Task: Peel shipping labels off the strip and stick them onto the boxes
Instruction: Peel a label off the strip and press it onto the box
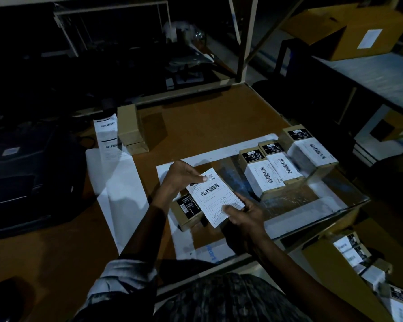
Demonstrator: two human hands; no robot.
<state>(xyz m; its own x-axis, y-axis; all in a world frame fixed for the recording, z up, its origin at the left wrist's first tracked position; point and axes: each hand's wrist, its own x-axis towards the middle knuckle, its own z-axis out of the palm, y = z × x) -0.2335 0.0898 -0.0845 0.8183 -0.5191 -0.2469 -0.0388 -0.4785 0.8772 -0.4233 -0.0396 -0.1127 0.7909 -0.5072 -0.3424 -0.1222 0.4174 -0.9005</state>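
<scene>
A white shipping label (pixel 215 197) with a barcode lies tilted over a small brown box (pixel 187 211) that has a black sticker on top. My left hand (pixel 184 177) pinches the label's far end, thumb on its upper corner. My right hand (pixel 244 212) holds the near end, thumb pressed on the paper. The label strip (pixel 108 135) hangs out of the dark printer (pixel 21 177) at the left, and its blank backing runs down across the table. Three labelled boxes (pixel 286 168) stand in a row at the right.
A stack of plain brown boxes (pixel 130 129) stands behind the strip. A glass plate (pixel 312 201) covers the table's right part. More labelled boxes (pixel 358 256) sit in a carton below right. A large carton (pixel 358 31) rests on the far right shelf.
</scene>
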